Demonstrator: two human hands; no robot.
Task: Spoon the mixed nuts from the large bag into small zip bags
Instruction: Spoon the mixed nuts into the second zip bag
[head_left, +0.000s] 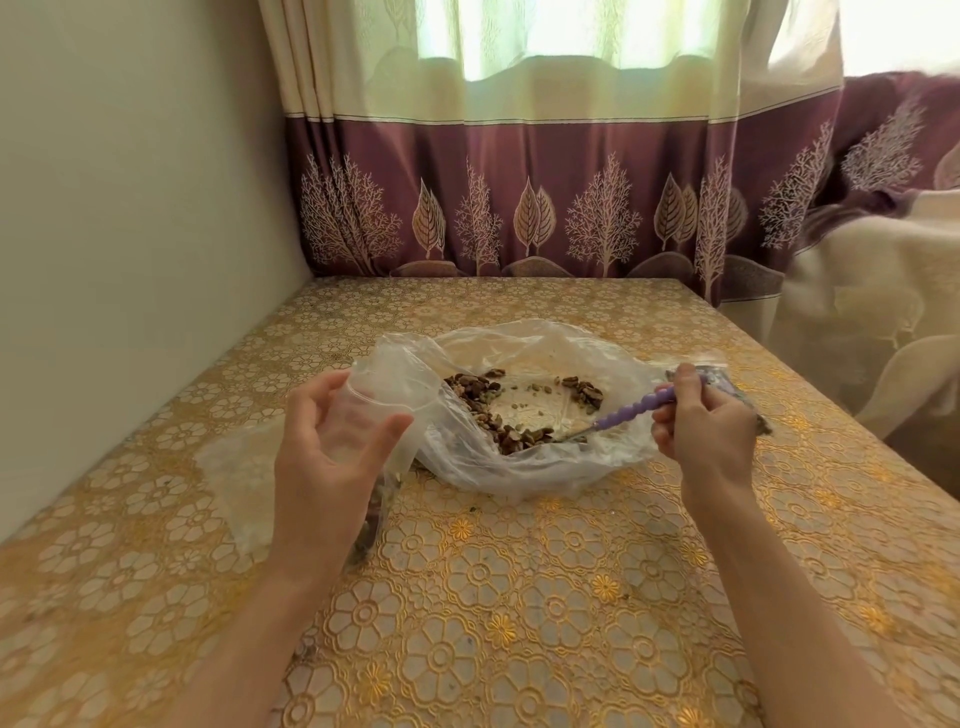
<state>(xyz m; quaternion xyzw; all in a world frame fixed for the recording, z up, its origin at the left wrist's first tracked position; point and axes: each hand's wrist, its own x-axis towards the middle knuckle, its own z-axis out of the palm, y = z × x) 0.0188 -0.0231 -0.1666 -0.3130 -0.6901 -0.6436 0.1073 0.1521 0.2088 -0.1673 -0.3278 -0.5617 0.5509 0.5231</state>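
The large clear bag (524, 467) lies open in the middle of the table, with mixed nuts (498, 415) spread in a ring inside it. My right hand (701, 426) grips a spoon by its purple beaded handle (639, 408); the metal bowl rests among the nuts at the bag's near side. My left hand (332, 441) holds a small clear zip bag (374, 410) by its open mouth, just left of the large bag. That bag hangs down behind my wrist with some nuts in its bottom (370, 525).
A filled small zip bag (737, 395) lies behind my right hand. Flat empty clear bags (234, 467) lie left of my left hand. The table has a gold floral cloth (519, 597), a wall on the left, curtains behind and its edge on the right.
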